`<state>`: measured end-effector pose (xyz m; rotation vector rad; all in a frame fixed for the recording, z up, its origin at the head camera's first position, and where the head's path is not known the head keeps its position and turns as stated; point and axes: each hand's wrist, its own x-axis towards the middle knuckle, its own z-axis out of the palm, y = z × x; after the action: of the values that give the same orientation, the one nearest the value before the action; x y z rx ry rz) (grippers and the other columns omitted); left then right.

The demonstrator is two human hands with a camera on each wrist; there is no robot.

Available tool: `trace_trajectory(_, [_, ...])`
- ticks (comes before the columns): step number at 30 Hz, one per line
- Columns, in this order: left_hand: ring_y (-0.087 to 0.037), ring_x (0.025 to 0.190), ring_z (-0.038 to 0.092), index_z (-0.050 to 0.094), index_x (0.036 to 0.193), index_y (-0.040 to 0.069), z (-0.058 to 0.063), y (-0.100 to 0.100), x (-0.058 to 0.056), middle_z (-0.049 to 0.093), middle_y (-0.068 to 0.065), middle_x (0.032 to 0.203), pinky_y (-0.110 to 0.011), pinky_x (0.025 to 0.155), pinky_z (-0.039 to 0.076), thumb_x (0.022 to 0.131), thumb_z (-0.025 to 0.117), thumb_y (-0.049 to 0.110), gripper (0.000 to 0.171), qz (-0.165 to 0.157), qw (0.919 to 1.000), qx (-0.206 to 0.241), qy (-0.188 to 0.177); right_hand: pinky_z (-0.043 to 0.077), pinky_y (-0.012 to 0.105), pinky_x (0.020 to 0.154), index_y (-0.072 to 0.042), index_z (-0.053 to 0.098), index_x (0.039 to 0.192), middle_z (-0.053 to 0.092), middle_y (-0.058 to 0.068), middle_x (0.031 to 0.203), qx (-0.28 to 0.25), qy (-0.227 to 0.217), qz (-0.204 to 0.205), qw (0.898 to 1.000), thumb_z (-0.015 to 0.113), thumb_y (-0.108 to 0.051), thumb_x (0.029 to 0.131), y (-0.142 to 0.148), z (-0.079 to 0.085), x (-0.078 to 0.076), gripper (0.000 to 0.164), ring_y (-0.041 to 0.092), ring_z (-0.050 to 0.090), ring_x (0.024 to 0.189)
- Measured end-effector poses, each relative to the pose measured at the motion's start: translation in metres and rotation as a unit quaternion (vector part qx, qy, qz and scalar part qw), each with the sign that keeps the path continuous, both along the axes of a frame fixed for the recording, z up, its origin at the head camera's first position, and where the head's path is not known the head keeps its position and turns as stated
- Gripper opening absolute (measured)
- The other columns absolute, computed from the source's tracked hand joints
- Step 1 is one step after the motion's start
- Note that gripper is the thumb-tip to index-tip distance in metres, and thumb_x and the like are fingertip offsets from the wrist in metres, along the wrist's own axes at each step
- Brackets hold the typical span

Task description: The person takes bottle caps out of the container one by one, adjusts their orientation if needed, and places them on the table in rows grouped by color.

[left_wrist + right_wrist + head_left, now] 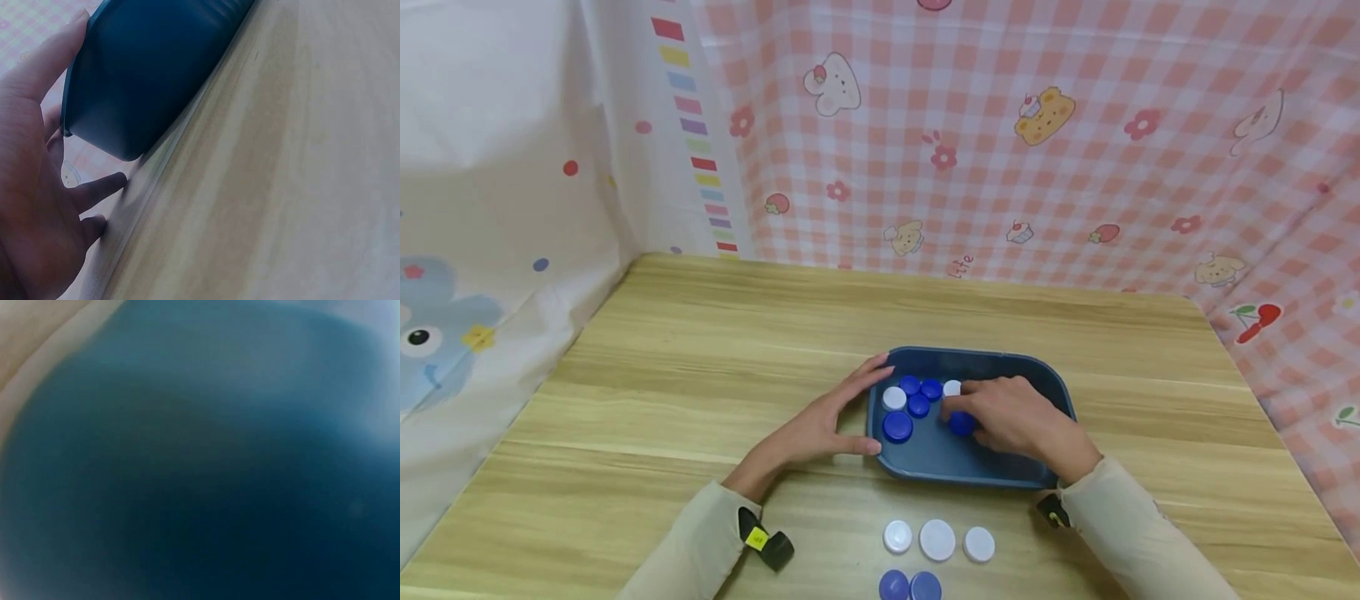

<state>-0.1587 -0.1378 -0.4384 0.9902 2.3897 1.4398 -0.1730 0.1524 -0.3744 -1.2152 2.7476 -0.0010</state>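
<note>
A dark blue tray (917, 468) stands on the table with several blue and white bottle caps inside. My left hand (820, 425) spans the tray's left end, its thumb and straight fingers touching the rim. In the left wrist view, that hand (31, 181) lies beside the tray's outer wall (137, 75). Inside the tray, my right hand (1018, 417) reaches down with curled fingers and pinches a blue bottle cap (961, 423). A white cap (952, 388) lies by its fingertips. The tray (187, 456) fills the right wrist view as a blur, hiding the right fingers.
In front of the tray, three white caps (937, 540) form a row on the wooden table (737, 333). Nearer the bottom edge are two blue caps (925, 586), side by side. A pink checked cloth (970, 167) hangs behind the table.
</note>
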Motion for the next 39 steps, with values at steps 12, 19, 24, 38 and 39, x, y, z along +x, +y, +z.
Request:
trace_trajectory(12, [-0.009, 0.144, 0.006, 0.025, 0.153, 0.028, -0.002, 0.003, 0.000, 0.006, 0.016, 0.158, -0.054, 0.111, 0.015, 0.082, 0.076, 0.029, 0.087, -0.001, 1.0000, -0.005, -0.002, 0.048, 0.029, 0.058, -0.029, 0.066, 0.101, 0.061, -0.006, 0.090, 0.005, -0.014, 0.008, 1.000, 0.078, -0.016, 0.079, 0.000, 0.002, 0.002, 0.028, 0.012, 0.049, 0.065])
trace_trajectory(19, [-0.009, 0.144, 0.006, 0.024, 0.153, 0.029, -0.002, 0.002, -0.001, 0.005, 0.017, 0.158, -0.055, 0.111, 0.016, 0.081, 0.076, 0.036, 0.089, 0.002, 1.0000, -0.008, 0.002, 0.044, 0.026, 0.053, -0.029, 0.064, 0.101, 0.060, -0.007, 0.088, -0.013, 0.013, 0.018, 1.000, 0.078, -0.017, 0.079, 0.002, 0.015, 0.011, 0.029, 0.012, 0.048, 0.062])
trace_trajectory(24, [-0.011, 0.144, 0.006, 0.025, 0.152, 0.029, 0.000, -0.001, -0.003, 0.005, 0.017, 0.158, -0.055, 0.111, 0.017, 0.081, 0.075, 0.041, 0.089, 0.004, 0.9999, -0.009, 0.005, 0.040, 0.023, 0.049, -0.029, 0.062, 0.100, 0.056, -0.007, 0.083, -0.032, 0.042, 0.034, 0.998, 0.079, -0.017, 0.077, 0.006, 0.027, 0.021, 0.031, 0.011, 0.046, 0.060])
trace_trajectory(38, [-0.013, 0.144, 0.006, 0.026, 0.152, 0.024, -0.002, 0.000, -0.003, 0.007, 0.014, 0.159, -0.056, 0.111, 0.016, 0.081, 0.077, 0.036, 0.089, -0.008, 0.9999, 0.007, 0.009, 0.039, 0.021, 0.047, -0.030, 0.062, 0.103, 0.054, -0.009, 0.085, -0.049, 0.094, 0.045, 0.993, 0.084, -0.020, 0.071, 0.021, 0.049, 0.067, 0.040, 0.011, 0.054, 0.070])
trace_trajectory(39, [-0.013, 0.144, 0.006, 0.026, 0.152, 0.024, -0.002, 0.000, -0.003, 0.007, 0.014, 0.159, -0.056, 0.111, 0.016, 0.081, 0.077, 0.036, 0.089, -0.008, 0.9999, 0.007, 0.009, 0.039, 0.022, 0.047, -0.030, 0.062, 0.103, 0.054, -0.009, 0.085, -0.051, 0.096, 0.047, 0.993, 0.084, -0.020, 0.071, 0.021, 0.049, 0.070, 0.041, 0.011, 0.054, 0.070])
